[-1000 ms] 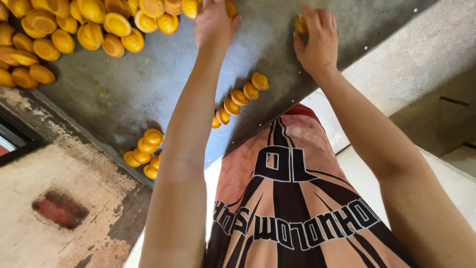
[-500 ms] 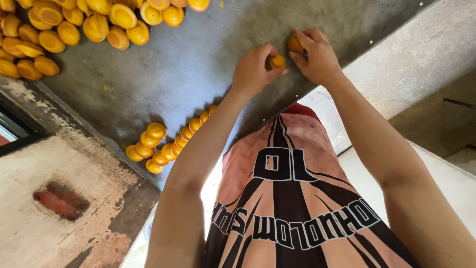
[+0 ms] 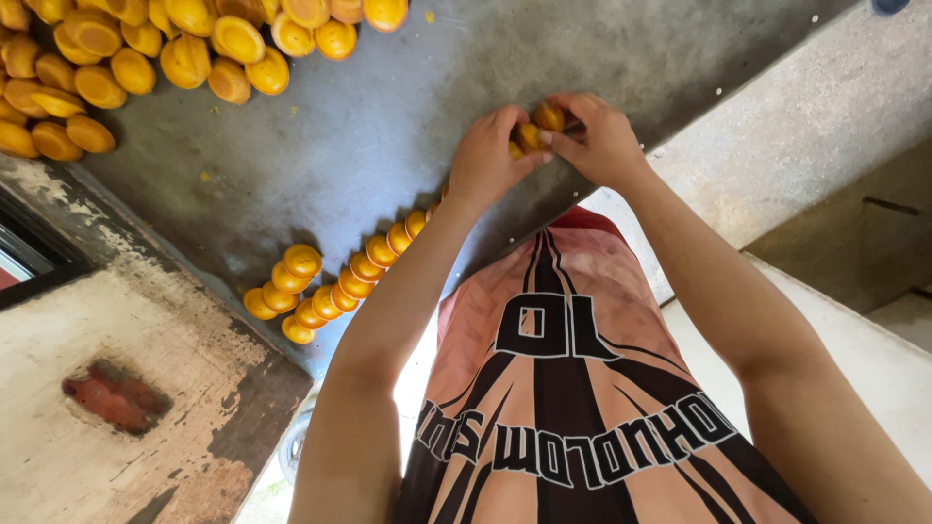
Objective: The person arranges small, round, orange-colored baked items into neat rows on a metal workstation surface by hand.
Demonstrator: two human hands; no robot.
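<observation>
A few small orange round pieces (image 3: 532, 134) sit pinched between both hands, up at about one o'clock on the grey metal table (image 3: 388, 126), close to its near edge. The left hand (image 3: 485, 160) curls its fingers and thumb round them from the nine o'clock side, nearly closed. The right hand (image 3: 597, 141) meets it from three o'clock, fingertips tight on one piece at the top, the rest of the fingers bent in. From under the left wrist a row of the same orange pieces (image 3: 330, 281) trails off toward eight o'clock, lined up edge to edge along the table's rim. A loose heap of orange pieces (image 3: 146, 58) lies well apart at eleven o'clock. Below the table edge shows the person's patterned shirt (image 3: 573, 388).
</observation>
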